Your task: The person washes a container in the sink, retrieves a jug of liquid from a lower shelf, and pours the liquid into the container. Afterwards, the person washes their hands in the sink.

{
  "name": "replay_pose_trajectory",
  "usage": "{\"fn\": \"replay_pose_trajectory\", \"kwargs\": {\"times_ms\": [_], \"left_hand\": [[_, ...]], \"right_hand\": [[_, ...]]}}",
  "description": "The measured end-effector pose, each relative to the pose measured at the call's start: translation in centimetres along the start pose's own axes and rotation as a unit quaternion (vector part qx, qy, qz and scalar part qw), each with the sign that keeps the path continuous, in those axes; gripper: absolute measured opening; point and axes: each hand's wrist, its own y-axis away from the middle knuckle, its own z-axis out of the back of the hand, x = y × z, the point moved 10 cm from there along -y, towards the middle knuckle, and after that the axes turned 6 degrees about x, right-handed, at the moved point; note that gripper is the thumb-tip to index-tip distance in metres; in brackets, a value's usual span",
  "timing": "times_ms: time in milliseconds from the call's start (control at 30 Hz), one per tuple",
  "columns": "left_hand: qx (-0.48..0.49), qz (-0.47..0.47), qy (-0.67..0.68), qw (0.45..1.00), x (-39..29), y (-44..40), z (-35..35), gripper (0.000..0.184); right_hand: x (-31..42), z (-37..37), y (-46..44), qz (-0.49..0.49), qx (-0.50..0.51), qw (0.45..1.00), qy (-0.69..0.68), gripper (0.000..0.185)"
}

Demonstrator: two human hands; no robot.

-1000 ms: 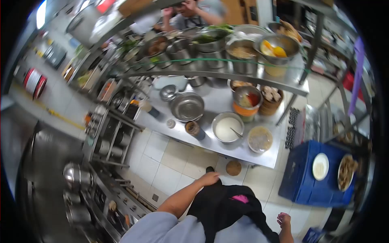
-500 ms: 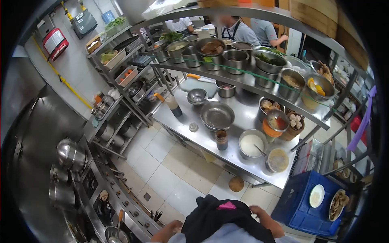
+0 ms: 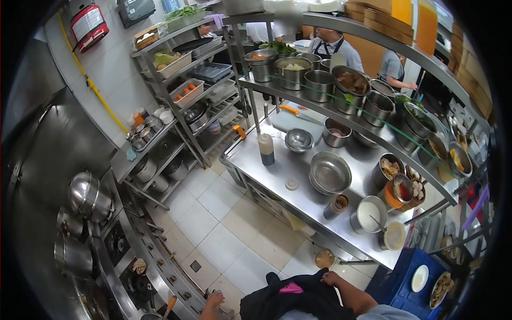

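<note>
Step in hand looks like handling the black apron (image 3: pixel 290 302) at the wearer's front: right hand (image 3: pixel 330 278) is against its outer edge, fingers bent, can't tell if they pinch cloth. Left hand (image 3: pixel 214 300) hangs low just beside the stove (image 3: pixel 166 270), fingers partly curled; can't tell if it holds anything. My read: a next move on the cloth calls for a firm pinch at that edge, left side clear of the stove. Apron: soft, matte, bunched in loose folds, one bright pink patch (image 3: pixel 291 288). Stove: hard steel, row of small knobs, crumpled tan cloth (image 3: pixel 139 266) on top. Bench (image 3: pixel 277 173) ahead: flat brushed steel, carrying a shiny round bowl (image 3: pixel 330 173), clear squeeze bottle (image 3: pixel 266 149) with dark liquid, and a metal pot (image 3: pixel 369 214) of smooth white liquid.
</note>
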Motion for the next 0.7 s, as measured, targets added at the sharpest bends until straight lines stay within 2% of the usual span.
{"fn": "replay_pose_trajectory", "kwargs": {"times_ms": [33, 67, 100, 167, 233, 300, 333, 367, 400, 433, 467, 500, 533, 567, 600, 633, 667, 700], "left_hand": [[-0.018, 0.14, 0.127, 0.982, 1.4, 0.8, 0.2, 0.037], [-0.063, 0.261, 0.232, 0.935, 0.9, 3.0, 0.5, 0.038], [-0.058, 0.259, 0.231, 0.936, 0.3, 2.9, 0.3, 0.038], [-0.065, 0.22, 0.245, 0.942, -1.5, 1.8, 0.2, 0.037], [-0.05, 0.195, 0.259, 0.945, -4.2, 0.9, -2.1, 0.037], [-0.039, 0.173, 0.271, 0.946, -7.0, -0.6, -4.0, 0.038], [0.011, 0.158, 0.264, 0.952, -8.6, -1.6, -6.0, 0.039], [0.06, 0.146, 0.26, 0.953, -9.7, -1.9, -8.5, 0.04], [0.069, 0.137, 0.22, 0.963, -11.0, -2.6, -10.0, 0.037], [0.119, 0.095, 0.156, 0.976, -11.4, -3.7, -11.9, 0.036], [0.169, 0.054, 0.101, 0.979, -9.2, -6.8, -14.1, 0.036], [0.157, -0.293, -0.235, 0.913, -9.1, -9.6, -17.3, 0.034], [0.228, -0.159, -0.093, 0.956, -6.9, -11.0, -17.5, 0.035], [0.159, -0.365, -0.408, 0.821, -8.2, -11.4, -19.5, 0.033], [0.045, -0.128, -0.208, 0.969, -3.0, -17.4, -21.5, 0.047], [0.01, -0.113, -0.072, 0.991, -9.3, -12.9, -16.9, 0.049], [-0.03, -0.076, -0.015, 0.996, -9.6, -14.4, -16.6, 0.048], [-0.064, 0.012, 0.077, 0.995, -14.1, -12.7, -14.5, 0.046]], "right_hand": [[-0.1, 0.5, 0.0, -0.041, -0.022, 0.997, -0.067, 0.03], [-0.3, 0.6, 0.1, -0.062, -0.047, 0.984, -0.163, 0.027], [-0.1, 0.5, 0.0, -0.067, -0.051, 0.983, -0.163, 0.027], [-0.5, 0.1, 0.1, -0.056, -0.066, 0.94, -0.331, 0.026], [-0.8, 1.9, 2.7, -0.078, -0.094, 0.936, -0.33, 0.025], [-3.7, 1.7, 3.5, -0.159, -0.112, 0.918, -0.346, 0.024], [-4.2, 2.0, 3.9, -0.149, -0.102, 0.939, -0.294, 0.033], [-5.4, 2.1, 3.5, -0.158, -0.104, 0.936, -0.297, 0.033], [-5.7, 1.0, 1.4, -0.107, -0.002, 0.992, -0.06, 0.036], [-7.3, -1.8, 1.3, -0.046, 0.113, 0.975, 0.184, 0.039], [-5.2, -2.5, 3.6, 0.007, 0.22, 0.947, 0.234, 0.043], [-7.1, -3.4, 2.8, 0.015, 0.183, 0.966, 0.179, 0.044], [-13.0, -6.4, 0.3, -0.029, 0.168, 0.978, 0.12, 0.046], [-14.4, -7.0, 0.2, -0.024, 0.16, 0.983, 0.09, 0.051], [-8.5, -3.2, 4.2, -0.077, 0.202, 0.975, 0.048, 0.054], [-7.6, -2.1, 5.0, -0.059, 0.173, 0.98, -0.084, 0.05], [-7.9, -2.4, 4.7, -0.07, 0.165, 0.964, -0.197, 0.042], [-8.9, -3.3, 3.9, -0.088, 0.179, 0.95, -0.241, 0.039]]}}
